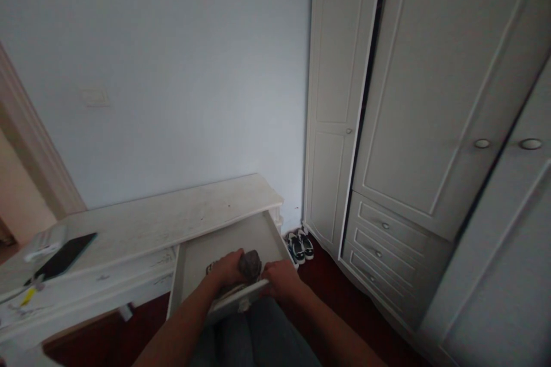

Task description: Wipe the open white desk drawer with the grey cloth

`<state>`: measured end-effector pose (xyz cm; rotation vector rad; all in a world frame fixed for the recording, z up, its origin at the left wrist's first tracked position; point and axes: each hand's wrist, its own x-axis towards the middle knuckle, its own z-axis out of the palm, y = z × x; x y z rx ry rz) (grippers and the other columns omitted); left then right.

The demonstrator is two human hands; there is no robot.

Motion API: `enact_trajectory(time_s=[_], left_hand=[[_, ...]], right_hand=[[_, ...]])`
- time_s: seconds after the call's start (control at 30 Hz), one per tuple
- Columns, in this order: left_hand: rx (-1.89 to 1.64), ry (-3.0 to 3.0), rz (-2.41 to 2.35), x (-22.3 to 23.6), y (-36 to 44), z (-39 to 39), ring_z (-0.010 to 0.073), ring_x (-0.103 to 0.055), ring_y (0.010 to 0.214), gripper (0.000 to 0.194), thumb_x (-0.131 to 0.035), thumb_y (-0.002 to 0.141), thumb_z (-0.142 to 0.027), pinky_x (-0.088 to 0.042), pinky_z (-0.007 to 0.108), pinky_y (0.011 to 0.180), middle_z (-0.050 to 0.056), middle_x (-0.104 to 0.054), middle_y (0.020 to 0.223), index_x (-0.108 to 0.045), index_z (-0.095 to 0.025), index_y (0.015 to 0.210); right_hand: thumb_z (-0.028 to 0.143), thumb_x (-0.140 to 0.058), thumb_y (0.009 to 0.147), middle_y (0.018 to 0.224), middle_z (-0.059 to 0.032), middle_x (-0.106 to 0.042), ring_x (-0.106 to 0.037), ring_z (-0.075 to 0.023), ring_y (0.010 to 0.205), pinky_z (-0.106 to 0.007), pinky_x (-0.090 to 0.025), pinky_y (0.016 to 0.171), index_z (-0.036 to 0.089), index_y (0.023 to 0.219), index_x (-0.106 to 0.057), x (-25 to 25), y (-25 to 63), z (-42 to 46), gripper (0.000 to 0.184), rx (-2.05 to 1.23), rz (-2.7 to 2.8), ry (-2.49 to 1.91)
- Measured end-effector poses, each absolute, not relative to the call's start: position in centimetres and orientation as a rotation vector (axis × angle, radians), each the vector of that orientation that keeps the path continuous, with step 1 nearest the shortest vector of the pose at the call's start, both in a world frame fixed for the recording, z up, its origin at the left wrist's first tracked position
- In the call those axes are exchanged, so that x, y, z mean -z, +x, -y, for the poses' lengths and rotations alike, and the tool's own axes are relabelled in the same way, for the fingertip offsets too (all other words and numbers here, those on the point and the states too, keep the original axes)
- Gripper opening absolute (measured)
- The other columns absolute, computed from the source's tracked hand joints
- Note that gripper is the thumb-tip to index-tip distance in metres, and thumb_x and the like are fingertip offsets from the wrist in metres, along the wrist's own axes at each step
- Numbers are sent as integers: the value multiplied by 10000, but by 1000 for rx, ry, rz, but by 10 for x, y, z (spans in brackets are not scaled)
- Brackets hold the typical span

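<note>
A white drawer (275, 236) is pulled out in front of me. My left hand (230, 270) is inside it, its fingers closed around a dark grey, rounded bundle (249, 265) that looks like rolled cloth. Beside and under that hand lie some patterned and light items, mostly covered by it. At the drawer's front right corner, my right hand (279, 280) grips the edge, with the fingers curled over the rim. A small knob (244, 305) shows on the drawer's front.
The white dresser top (206, 198) runs along the wall. At its left end lie a dark flat tablet-like object (66, 258), a white box-like item (45, 242) and a yellow tag (29, 295). Black-and-white sneakers (300, 245) stand by the wardrobe (404, 126).
</note>
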<state>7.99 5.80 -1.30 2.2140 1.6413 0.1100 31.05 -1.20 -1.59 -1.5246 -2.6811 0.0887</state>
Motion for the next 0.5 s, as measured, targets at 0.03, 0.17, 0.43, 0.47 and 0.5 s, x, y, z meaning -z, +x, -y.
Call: enact_trajectory(time_s=[0.03, 0.17, 0.43, 0.47, 0.5], left_hand=[[-119, 2222, -1680, 13, 79, -58, 322, -678, 1205, 734, -847, 658, -473, -517, 344, 949, 98, -719, 1306, -584, -251, 1307], [-160, 2136, -2005, 8, 52, -58, 374, -680, 1202, 511, -443, 960, -311, -510, 473, 968, 239, -619, 1389, -432, -156, 1447], [-141, 1917, -2239, -1, 6, -57, 407, -699, 1174, 481, -417, 960, -258, -519, 485, 962, 319, -669, 1259, -449, -37, 1385], [-158, 1940, -2170, 2, 13, -57, 375, -696, 1193, 493, -454, 960, -287, -519, 447, 969, 298, -674, 1281, -453, -59, 1397], [-179, 1971, -2078, 5, 22, -56, 337, -693, 1208, 502, -493, 956, -319, -519, 403, 973, 263, -682, 1302, -466, -90, 1402]], right_hand=[[633, -706, 848, 1062, -84, -767, -736, -290, 981, -340, -531, 797, 256, 1019, -778, 16, 311, 12, 420, -89, 2681, -1527], [637, -690, 855, 1063, -80, -769, -730, -295, 1008, -350, -535, 808, 253, 993, -779, 17, 310, 11, 417, -86, 2692, -1527], [597, -710, 850, 1112, -80, -763, -722, -301, 1039, -366, -543, 810, 258, 1010, -774, 22, 306, 15, 381, -104, 2681, -1487], [590, -709, 851, 1107, -80, -762, -721, -302, 1038, -368, -543, 808, 258, 1006, -773, 22, 307, 16, 372, -105, 2682, -1476], [585, -708, 852, 1100, -80, -762, -720, -301, 1034, -367, -542, 806, 257, 998, -772, 22, 307, 15, 365, -106, 2686, -1465]])
